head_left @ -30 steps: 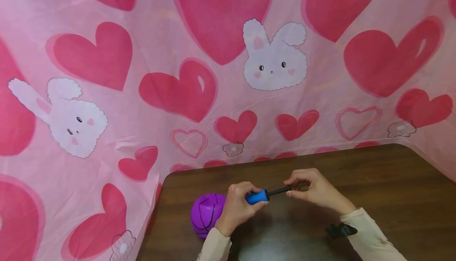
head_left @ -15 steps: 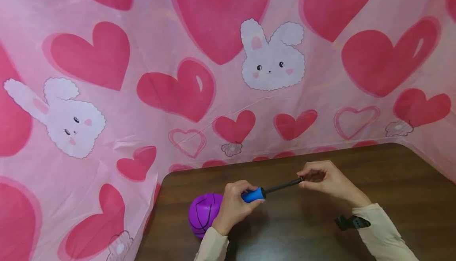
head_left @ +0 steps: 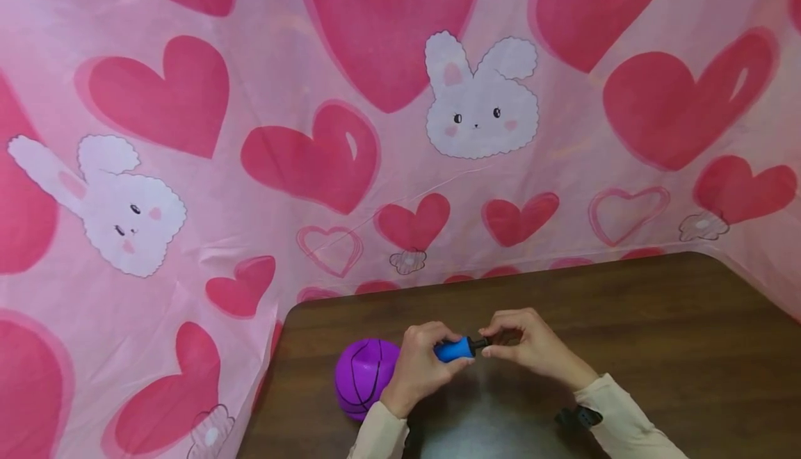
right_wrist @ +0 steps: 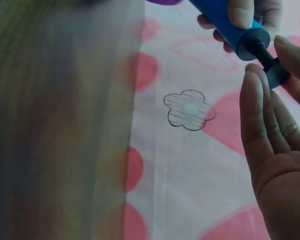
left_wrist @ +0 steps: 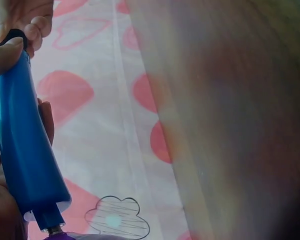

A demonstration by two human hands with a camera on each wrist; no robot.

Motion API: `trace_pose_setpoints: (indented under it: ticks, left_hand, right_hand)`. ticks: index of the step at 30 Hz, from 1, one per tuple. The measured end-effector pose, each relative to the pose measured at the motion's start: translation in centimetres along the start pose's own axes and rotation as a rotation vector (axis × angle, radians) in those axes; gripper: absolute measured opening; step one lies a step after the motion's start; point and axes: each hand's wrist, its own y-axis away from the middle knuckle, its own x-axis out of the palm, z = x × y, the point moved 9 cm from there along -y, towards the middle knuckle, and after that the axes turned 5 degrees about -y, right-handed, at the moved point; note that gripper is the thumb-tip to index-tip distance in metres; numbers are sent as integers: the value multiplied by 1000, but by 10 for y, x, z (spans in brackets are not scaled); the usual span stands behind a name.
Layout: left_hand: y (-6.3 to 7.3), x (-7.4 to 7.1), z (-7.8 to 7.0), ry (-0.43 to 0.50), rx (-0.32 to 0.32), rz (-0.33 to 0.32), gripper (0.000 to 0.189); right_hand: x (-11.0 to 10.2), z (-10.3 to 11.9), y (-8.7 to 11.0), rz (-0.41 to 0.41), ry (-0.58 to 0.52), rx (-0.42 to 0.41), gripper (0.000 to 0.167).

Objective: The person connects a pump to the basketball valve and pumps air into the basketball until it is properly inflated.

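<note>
A small hand pump (left_wrist: pixel 27 130) with a blue barrel lies across my left hand (head_left: pixel 422 361), whose fingers and thumb grip it. From its black end cap a short length of black rod shows, ending in a black knob (right_wrist: pixel 276 74). My right hand (head_left: pixel 532 344) pinches that knob between thumb and fingertips. At the pump's other end, in the left wrist view, a metal needle meets the purple ball (left_wrist: pixel 60 236). The purple ball (head_left: pixel 363 379), marked with black lines, sits on the table left of my left hand, which hides part of it.
The brown wooden table (head_left: pixel 663 320) spreads under both hands and to the right. Behind and to the left hangs a pink cloth (head_left: pixel 281 62) printed with hearts and rabbits. A black strap (head_left: pixel 578 417) is at my right wrist.
My right hand first drew the black rod out to the right, then pushed it back left, so little rod shows now. My left hand and the ball stayed almost in place.
</note>
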Motion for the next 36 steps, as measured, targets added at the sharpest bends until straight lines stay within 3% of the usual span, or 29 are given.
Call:
trace_pose_setpoints:
  ticks: [12, 20, 26, 31, 36]
  left_hand:
    - [-3, -2, 3, 17, -21, 25, 32]
    - [-5, -6, 4, 26, -22, 3, 31]
    - [-4, -11, 6, 36, 0, -31, 32]
    - [-3, -12, 8, 36, -11, -28, 31]
    - [-3, -12, 8, 20, -12, -32, 31]
  right_hand:
    - [-6, 8, -2, 10, 37, -5, 28]
    - [-53, 16, 3, -12, 80, 37, 33]
    - [-77, 16, 6, -29, 23, 40, 37]
    - [-79, 14, 5, -31, 16, 63, 36]
    - [-66, 12, 2, -25, -2, 73, 31]
